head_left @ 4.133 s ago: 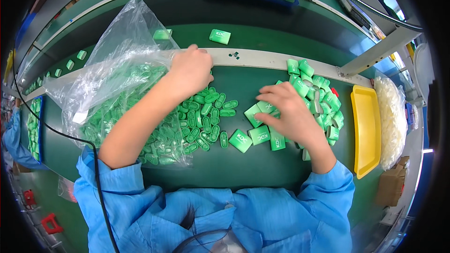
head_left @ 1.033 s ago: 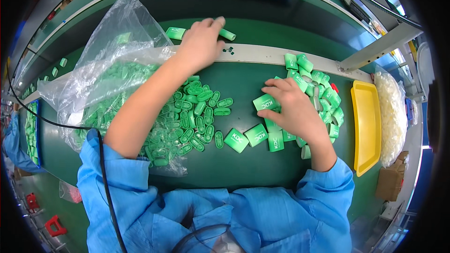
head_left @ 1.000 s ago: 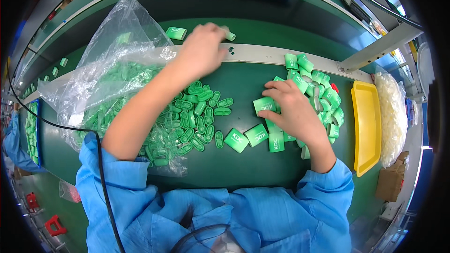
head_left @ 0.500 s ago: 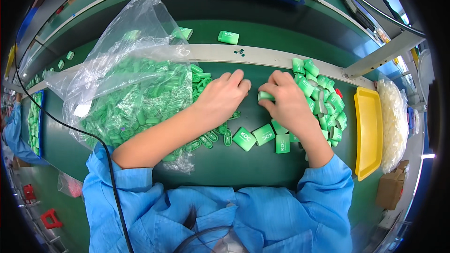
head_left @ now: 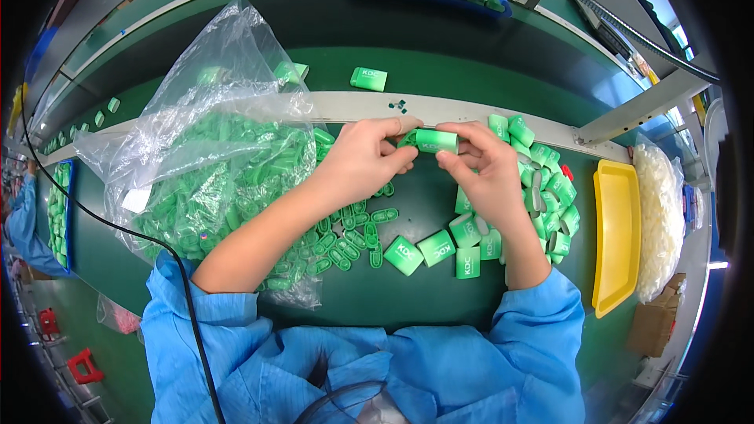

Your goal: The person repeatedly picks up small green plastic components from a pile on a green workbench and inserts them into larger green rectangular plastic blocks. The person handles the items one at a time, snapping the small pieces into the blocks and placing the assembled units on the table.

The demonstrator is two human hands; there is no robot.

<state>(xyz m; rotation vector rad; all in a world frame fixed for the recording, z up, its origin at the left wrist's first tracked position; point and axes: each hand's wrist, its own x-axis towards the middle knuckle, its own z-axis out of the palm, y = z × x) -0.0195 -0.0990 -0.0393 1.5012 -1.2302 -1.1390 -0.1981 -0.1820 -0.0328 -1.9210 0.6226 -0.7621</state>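
Since the frame half a second earlier, the left hand [head_left: 367, 155] has moved rightward and up to meet the right hand [head_left: 485, 163], and the held green sleeve [head_left: 437, 141] has shifted closer to the white rail [head_left: 463, 107]. The sleeve is now between the two hands, raised before the rail, its printed face visible. The right hand pinches its right end between thumb and fingers. The left hand's thumb and fingers are drawn together on a small green piece [head_left: 408, 140] at the sleeve's left end; whether this is inserted cannot be told. Left of the hands, green oval pieces [head_left: 345, 247] lie loose on the green surface [head_left: 408, 298], with more beneath a clear plastic bag [head_left: 236, 47]. To the right, a heap of green sleeves [head_left: 559, 187] lies beside a yellow tray [head_left: 616, 243]; several flat sleeves [head_left: 436, 247] lie nearer the person. Beyond the rail, one sleeve lies near a second, bag-covered one.
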